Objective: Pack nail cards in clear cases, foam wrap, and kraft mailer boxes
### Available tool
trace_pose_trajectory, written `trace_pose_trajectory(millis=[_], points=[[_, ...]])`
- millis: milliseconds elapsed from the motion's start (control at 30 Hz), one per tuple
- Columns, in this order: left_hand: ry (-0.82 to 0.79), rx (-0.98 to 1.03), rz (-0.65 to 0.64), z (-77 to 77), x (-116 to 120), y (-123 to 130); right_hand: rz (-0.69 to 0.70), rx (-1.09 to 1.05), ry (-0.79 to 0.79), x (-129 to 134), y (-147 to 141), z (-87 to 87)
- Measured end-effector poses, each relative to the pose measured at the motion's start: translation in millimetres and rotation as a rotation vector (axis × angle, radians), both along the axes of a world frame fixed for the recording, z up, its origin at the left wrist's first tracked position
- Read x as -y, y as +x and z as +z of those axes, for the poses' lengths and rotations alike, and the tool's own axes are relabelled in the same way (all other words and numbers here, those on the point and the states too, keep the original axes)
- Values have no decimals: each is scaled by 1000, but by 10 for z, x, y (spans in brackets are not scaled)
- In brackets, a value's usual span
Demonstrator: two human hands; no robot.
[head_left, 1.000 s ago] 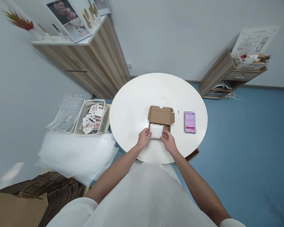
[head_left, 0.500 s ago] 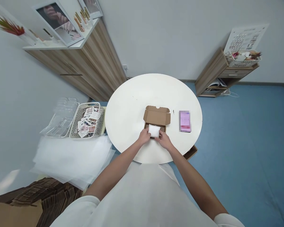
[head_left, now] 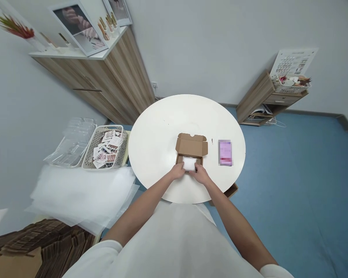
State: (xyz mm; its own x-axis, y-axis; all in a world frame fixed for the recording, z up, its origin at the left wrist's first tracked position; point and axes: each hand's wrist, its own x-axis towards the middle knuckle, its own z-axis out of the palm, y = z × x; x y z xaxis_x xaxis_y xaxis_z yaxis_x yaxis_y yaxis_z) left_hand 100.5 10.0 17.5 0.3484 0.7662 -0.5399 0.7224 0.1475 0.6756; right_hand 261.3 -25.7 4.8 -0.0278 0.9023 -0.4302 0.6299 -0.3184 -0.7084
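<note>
A small brown cardboard box (head_left: 191, 146) sits with its lid folded back on the round white table (head_left: 150, 146). Inside its tray lies a white wrapped packet (head_left: 189, 163). My left hand (head_left: 177, 171) holds the packet's left end at the near corner of the box, fingers closed. At the other end, my right hand (head_left: 201, 174) grips the packet, with the thumb inside the box. The fingertips of both hands are partly hidden by the packet and the box wall. To the right of the box lies a pink-purple card or booklet (head_left: 225, 153), its face blurred.
Left of the table stand a white basket of printed cards (head_left: 124, 148), clear plastic trays (head_left: 75, 139) and a stack of translucent sheets (head_left: 81, 193). Folded cardboard (head_left: 58, 247) is piled at lower left. A wooden cabinet (head_left: 127, 73) and a small shelf (head_left: 253, 100) stand by the wall.
The packet sits lower in the box than before, with both hands still at its ends. The whole view has shifted slightly.
</note>
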Motion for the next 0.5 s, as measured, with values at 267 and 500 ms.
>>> trace_pose_trajectory(millis=[267, 500], points=[[37, 34, -2, -23, 28, -7, 8, -1, -3, -43, -4, 22], [80, 108, 71, 15, 75, -32, 27, -14, 21, -17, -7, 84]])
